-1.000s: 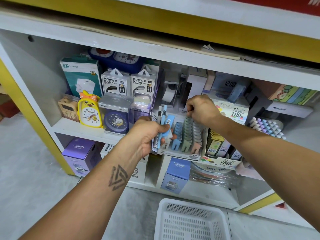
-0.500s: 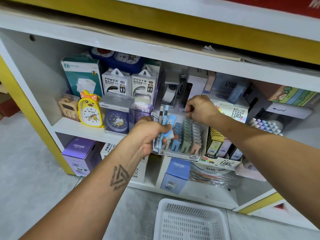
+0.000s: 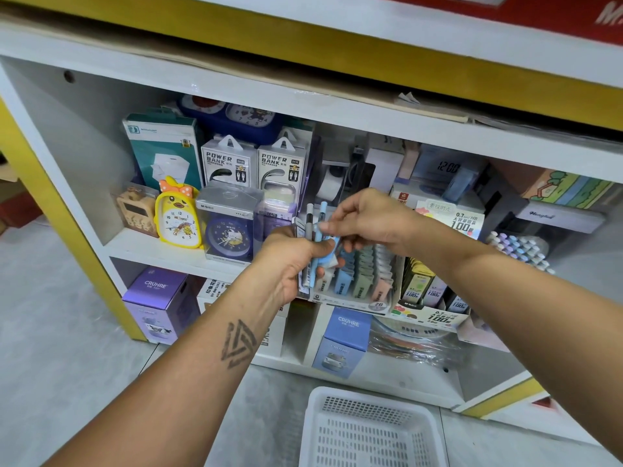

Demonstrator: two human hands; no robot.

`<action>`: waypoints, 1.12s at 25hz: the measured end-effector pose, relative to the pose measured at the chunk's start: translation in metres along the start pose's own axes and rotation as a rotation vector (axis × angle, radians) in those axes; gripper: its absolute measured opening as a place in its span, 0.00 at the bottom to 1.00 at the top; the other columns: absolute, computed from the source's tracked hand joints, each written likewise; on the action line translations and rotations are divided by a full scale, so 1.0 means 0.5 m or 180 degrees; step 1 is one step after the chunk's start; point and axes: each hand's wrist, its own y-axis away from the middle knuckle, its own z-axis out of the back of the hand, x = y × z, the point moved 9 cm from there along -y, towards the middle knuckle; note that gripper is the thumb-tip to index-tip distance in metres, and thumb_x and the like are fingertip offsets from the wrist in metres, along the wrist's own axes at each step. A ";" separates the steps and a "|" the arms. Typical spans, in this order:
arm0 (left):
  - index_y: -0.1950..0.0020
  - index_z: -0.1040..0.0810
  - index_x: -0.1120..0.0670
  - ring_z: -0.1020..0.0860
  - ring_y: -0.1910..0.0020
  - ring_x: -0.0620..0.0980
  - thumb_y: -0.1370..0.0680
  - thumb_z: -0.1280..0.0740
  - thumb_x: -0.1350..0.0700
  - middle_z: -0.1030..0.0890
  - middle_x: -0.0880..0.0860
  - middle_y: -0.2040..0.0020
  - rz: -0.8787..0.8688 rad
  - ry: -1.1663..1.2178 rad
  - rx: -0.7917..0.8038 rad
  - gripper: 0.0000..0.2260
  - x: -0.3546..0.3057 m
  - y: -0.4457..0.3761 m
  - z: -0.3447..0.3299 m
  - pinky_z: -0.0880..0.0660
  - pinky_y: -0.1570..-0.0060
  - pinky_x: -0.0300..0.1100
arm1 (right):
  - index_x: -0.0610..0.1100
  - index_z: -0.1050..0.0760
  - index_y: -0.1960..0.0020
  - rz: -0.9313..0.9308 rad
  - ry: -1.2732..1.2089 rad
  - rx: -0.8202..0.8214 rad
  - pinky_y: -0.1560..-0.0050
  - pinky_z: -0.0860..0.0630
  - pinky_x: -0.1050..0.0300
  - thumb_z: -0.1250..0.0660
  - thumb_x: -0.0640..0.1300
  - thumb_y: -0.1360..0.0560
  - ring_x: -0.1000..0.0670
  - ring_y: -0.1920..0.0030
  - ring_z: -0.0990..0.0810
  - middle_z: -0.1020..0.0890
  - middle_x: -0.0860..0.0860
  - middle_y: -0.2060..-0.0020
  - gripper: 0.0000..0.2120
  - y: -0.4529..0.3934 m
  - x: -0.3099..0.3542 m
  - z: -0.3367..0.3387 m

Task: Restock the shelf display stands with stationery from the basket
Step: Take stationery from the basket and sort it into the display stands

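1. Left hand [image 3: 296, 264] grips a small upright bundle of slim pens [image 3: 315, 244], blue and grey, fingers curled round their barrels.
2. Right hand [image 3: 367, 224] reaches across and pinches the top of a pale-blue pen between thumb and forefinger; which pen exactly seems unclear where the fingers overlap.
3. Both hands hover just before the clear plastic display stand [image 3: 357, 284] of pastel blue, green and pink packets, which sits on the white shelf [image 3: 161, 251].
4. Beside the stand, a yellow-and-white box of lead refills [image 3: 428, 298] stands to its right.
5. Down on the grey floor, the white perforated plastic basket [image 3: 367, 429] lies beneath the hands.
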 end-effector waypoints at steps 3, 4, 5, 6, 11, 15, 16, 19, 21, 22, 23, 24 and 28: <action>0.45 0.26 0.61 0.16 0.67 0.59 0.24 0.30 0.67 0.15 0.64 0.60 0.0031 0.0329 0.0064 0.10 -0.009 0.009 -0.001 0.25 0.78 0.38 | 0.35 0.21 0.54 -0.0113 -0.0667 -0.0182 0.70 0.21 0.63 0.25 0.34 0.29 0.47 0.66 0.14 0.15 0.40 0.63 0.07 0.014 -0.001 0.024; 0.43 0.27 0.63 0.16 0.70 0.58 0.24 0.30 0.68 0.16 0.65 0.61 0.0014 0.0414 0.0054 0.12 -0.014 0.009 0.002 0.24 0.78 0.39 | 0.34 0.22 0.54 -0.0135 -0.0853 -0.0175 0.67 0.19 0.62 0.25 0.32 0.29 0.45 0.62 0.13 0.14 0.39 0.61 0.07 0.021 0.000 0.033; 0.40 0.29 0.65 0.17 0.71 0.57 0.25 0.30 0.69 0.16 0.66 0.59 -0.0022 0.0466 0.0020 0.15 -0.018 0.008 0.006 0.24 0.78 0.39 | 0.34 0.22 0.54 -0.0014 -0.0812 -0.0078 0.65 0.18 0.61 0.26 0.32 0.29 0.43 0.59 0.13 0.14 0.39 0.60 0.07 0.026 0.004 0.036; 0.38 0.30 0.65 0.18 0.72 0.57 0.25 0.30 0.69 0.17 0.68 0.56 -0.0067 0.0483 -0.0034 0.17 -0.023 0.007 0.010 0.23 0.77 0.40 | 0.36 0.21 0.54 0.0205 -0.0407 0.0005 0.62 0.18 0.60 0.25 0.33 0.29 0.45 0.57 0.13 0.14 0.42 0.60 0.06 0.034 0.014 0.037; 0.41 0.29 0.64 0.19 0.69 0.57 0.26 0.28 0.68 0.19 0.68 0.47 -0.0289 0.0239 -0.0341 0.16 -0.029 0.001 0.019 0.25 0.77 0.40 | 0.53 0.18 0.48 0.1538 0.2993 -0.0234 0.57 0.28 0.55 0.25 0.57 0.29 0.54 0.54 0.22 0.20 0.58 0.56 0.13 0.069 0.082 -0.019; 0.41 0.27 0.64 0.18 0.72 0.56 0.22 0.33 0.67 0.18 0.68 0.51 -0.0236 0.0557 -0.0237 0.10 -0.032 -0.002 0.014 0.23 0.76 0.40 | 0.48 0.18 0.48 0.2146 0.3381 -0.0514 0.56 0.29 0.56 0.32 0.43 0.23 0.51 0.52 0.23 0.21 0.54 0.54 0.06 0.083 0.106 -0.019; 0.40 0.28 0.64 0.18 0.72 0.56 0.22 0.34 0.68 0.18 0.67 0.53 -0.0224 0.0583 -0.0239 0.11 -0.032 -0.003 0.015 0.23 0.77 0.40 | 0.46 0.18 0.49 0.1947 0.3106 -0.0618 0.55 0.24 0.53 0.34 0.39 0.23 0.51 0.53 0.21 0.19 0.53 0.55 0.07 0.072 0.102 0.004; 0.46 0.28 0.63 0.18 0.70 0.57 0.22 0.35 0.71 0.20 0.64 0.56 -0.0118 0.0666 -0.0217 0.08 -0.012 -0.002 0.012 0.18 0.72 0.48 | 0.45 0.20 0.50 0.1139 0.2384 -0.0908 0.54 0.20 0.52 0.35 0.36 0.25 0.50 0.57 0.19 0.18 0.51 0.59 0.08 0.036 0.063 0.050; 0.52 0.28 0.61 0.18 0.65 0.60 0.22 0.36 0.72 0.20 0.63 0.57 -0.0021 0.0648 -0.0249 0.07 0.005 -0.003 0.006 0.18 0.65 0.55 | 0.47 0.21 0.43 0.0813 0.2443 -0.0831 0.54 0.22 0.55 0.35 0.36 0.24 0.50 0.56 0.20 0.19 0.51 0.57 0.13 0.027 0.023 0.032; 0.51 0.28 0.61 0.18 0.63 0.62 0.22 0.36 0.72 0.20 0.64 0.55 -0.0037 0.0625 -0.0240 0.07 0.007 -0.006 0.003 0.19 0.62 0.57 | 0.48 0.22 0.41 0.0767 0.2490 -0.0784 0.53 0.22 0.54 0.35 0.37 0.24 0.49 0.54 0.20 0.18 0.51 0.56 0.14 0.027 0.008 0.021; 0.49 0.28 0.62 0.18 0.62 0.63 0.22 0.36 0.71 0.19 0.65 0.54 -0.0076 0.0605 -0.0205 0.07 0.005 -0.010 -0.001 0.19 0.61 0.58 | 0.49 0.22 0.40 0.0765 0.2423 -0.0790 0.50 0.21 0.53 0.35 0.37 0.24 0.49 0.53 0.20 0.18 0.51 0.54 0.15 0.030 0.000 0.017; 0.45 0.27 0.63 0.18 0.62 0.63 0.22 0.36 0.71 0.18 0.66 0.54 -0.0102 0.0571 -0.0157 0.08 0.003 -0.013 -0.004 0.19 0.60 0.58 | 0.48 0.21 0.40 0.0756 0.2086 -0.0811 0.48 0.21 0.52 0.34 0.38 0.24 0.48 0.53 0.19 0.17 0.50 0.54 0.14 0.032 -0.004 0.021; 0.44 0.24 0.62 0.16 0.65 0.61 0.24 0.32 0.70 0.15 0.64 0.58 -0.0172 0.0415 -0.0047 0.10 -0.002 -0.011 -0.005 0.17 0.66 0.51 | 0.44 0.20 0.41 0.0502 0.0058 -0.0342 0.60 0.21 0.59 0.29 0.38 0.24 0.49 0.58 0.16 0.14 0.45 0.55 0.12 0.026 -0.006 0.018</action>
